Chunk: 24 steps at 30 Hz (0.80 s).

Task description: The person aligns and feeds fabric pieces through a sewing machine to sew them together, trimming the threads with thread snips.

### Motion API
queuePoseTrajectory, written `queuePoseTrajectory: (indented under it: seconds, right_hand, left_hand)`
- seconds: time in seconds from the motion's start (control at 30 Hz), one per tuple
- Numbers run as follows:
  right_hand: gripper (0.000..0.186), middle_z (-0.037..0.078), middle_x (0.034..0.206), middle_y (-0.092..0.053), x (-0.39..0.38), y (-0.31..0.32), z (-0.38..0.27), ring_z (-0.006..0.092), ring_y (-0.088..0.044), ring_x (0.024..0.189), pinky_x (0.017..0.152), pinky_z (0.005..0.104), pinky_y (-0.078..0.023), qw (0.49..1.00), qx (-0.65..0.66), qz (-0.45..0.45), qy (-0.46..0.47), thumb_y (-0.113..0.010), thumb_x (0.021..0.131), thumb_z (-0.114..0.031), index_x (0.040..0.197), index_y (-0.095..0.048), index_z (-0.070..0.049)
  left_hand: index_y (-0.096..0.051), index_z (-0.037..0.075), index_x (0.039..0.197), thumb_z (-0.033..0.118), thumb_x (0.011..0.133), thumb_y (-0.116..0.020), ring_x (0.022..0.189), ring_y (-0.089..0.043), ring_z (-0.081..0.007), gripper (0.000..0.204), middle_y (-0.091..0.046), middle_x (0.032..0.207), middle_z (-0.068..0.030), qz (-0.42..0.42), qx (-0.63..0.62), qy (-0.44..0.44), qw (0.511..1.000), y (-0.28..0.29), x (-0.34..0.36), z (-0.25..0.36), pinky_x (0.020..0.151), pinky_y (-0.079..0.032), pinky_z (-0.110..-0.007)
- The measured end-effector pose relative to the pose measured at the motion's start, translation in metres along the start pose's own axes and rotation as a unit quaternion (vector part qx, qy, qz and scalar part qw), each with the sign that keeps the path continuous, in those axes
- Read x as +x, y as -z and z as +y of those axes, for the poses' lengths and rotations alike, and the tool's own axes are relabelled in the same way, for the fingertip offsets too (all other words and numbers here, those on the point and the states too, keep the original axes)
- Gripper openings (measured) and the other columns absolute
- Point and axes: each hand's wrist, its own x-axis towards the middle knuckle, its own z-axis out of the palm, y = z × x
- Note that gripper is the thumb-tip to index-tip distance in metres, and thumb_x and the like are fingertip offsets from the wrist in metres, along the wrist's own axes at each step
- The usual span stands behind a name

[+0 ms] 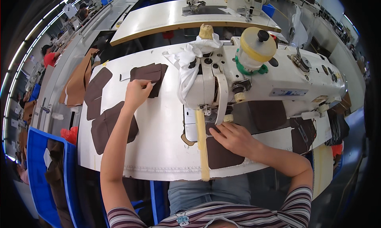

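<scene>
My left hand (138,93) reaches forward to a small stack of dark brown fabric pieces (146,73). Its thumb and fingertips are pinched together at the stack's near edge, on what looks like the top piece. My right hand (235,139) lies on a brown fabric piece (223,155) right of the needle area, fingers stretched out and fingertips close to the presser foot. That piece rests on the bed of a white sewing machine (254,85); the machine head hides part of its far edge. A yellow strip (202,148) runs down beside it to the table's front edge.
More brown pieces (115,128) lie on the white table (158,140) at the left, others (266,115) under the machine arm. White cloth (189,65) wraps the machine's head. A blue bin (47,168) stands at lower left. Another sewing machine (242,1) stands beyond.
</scene>
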Motion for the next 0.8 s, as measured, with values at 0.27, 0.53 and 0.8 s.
queuePoseTrajectory:
  seconds: [0.27,0.53,0.8]
  right_hand:
    - [0.029,0.015,0.096,-0.065,0.001,-0.004,0.009,0.0265,-0.063,0.097,0.078,0.0300,-0.057,0.999,-0.024,0.025,-0.007,-0.062,0.075,-0.008,0.102,-0.066,0.002]
    - [0.024,0.013,0.083,-0.062,0.011,-0.015,0.019,0.0255,-0.063,0.092,0.070,0.0300,-0.058,0.996,-0.042,0.073,0.027,-0.063,0.070,-0.008,0.092,-0.066,0.002]
    - [0.024,0.008,0.075,-0.057,0.020,-0.010,0.015,0.0215,-0.060,0.076,0.063,0.0293,-0.056,0.998,0.007,0.065,-0.017,-0.064,0.072,-0.008,0.095,-0.064,0.001]
  left_hand:
    - [-0.065,0.002,0.082,0.003,0.078,-0.063,0.053,-0.060,-0.0159,0.005,-0.064,0.069,-0.0094,-0.062,-0.086,-0.107,0.989,0.017,-0.085,0.072,0.050,-0.047,-0.029]
    - [-0.069,-0.001,0.091,0.016,0.083,-0.071,0.080,-0.067,-0.0284,0.019,-0.069,0.088,-0.0130,-0.188,-0.124,-0.185,0.957,0.004,-0.110,0.115,0.070,-0.055,-0.034]
    - [-0.066,-0.003,0.103,0.008,0.078,-0.070,0.102,-0.063,-0.0235,0.028,-0.067,0.107,-0.0117,-0.131,0.089,-0.247,0.956,-0.018,-0.111,0.097,0.073,-0.057,-0.033]
